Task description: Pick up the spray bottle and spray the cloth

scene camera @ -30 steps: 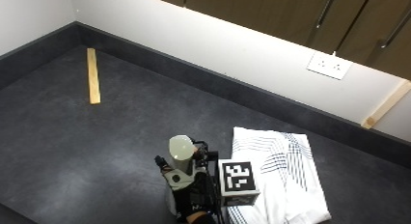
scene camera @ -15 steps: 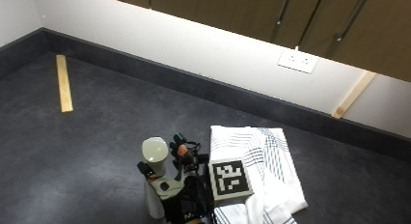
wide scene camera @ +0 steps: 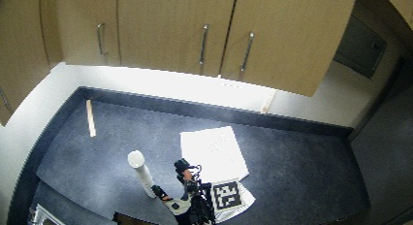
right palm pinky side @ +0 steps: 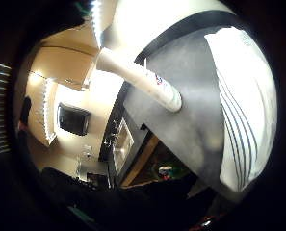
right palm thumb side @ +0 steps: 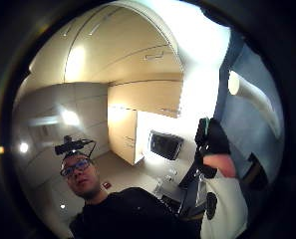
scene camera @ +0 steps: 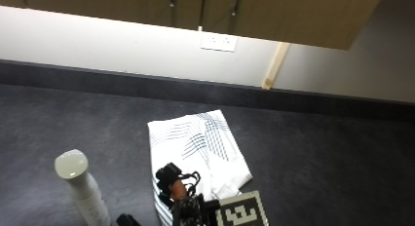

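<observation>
The spray bottle (scene camera: 83, 189) is standing upright near the countertop's (scene camera: 324, 153) front edge, its label too small to read. The striped cloth (scene camera: 198, 145) is lying just beside it. The gloved right hand (scene camera: 178, 192) is hovering over the cloth's near end, fingers impossible to judge. The outside camera has swung since a moment ago.

dark countertop (scene camera: 324, 153), a wall socket (scene camera: 217, 41) under wooden cabinets (wide scene camera: 194, 31), and a wooden strip (wide scene camera: 90, 118) lying near the wall
</observation>
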`<state>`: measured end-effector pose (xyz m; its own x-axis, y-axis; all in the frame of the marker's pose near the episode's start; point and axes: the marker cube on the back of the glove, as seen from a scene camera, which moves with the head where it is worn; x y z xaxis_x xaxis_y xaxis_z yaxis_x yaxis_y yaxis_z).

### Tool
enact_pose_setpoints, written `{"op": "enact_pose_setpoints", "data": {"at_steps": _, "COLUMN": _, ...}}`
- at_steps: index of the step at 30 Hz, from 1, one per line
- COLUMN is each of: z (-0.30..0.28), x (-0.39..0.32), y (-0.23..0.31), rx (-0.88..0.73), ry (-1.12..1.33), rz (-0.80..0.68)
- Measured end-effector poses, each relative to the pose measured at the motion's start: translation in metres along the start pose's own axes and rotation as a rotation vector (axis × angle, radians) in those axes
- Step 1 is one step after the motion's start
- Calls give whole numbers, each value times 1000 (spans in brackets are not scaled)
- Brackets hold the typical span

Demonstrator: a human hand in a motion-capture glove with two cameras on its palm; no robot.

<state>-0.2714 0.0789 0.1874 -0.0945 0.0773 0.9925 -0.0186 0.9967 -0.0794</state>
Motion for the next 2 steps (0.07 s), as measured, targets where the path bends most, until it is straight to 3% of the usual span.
{"op": "enact_pose_setpoints", "data": {"at_steps": 2, "z": 3, "x": -6, "y": 13, "rx": -15, "ry": 1, "rz": 15}}
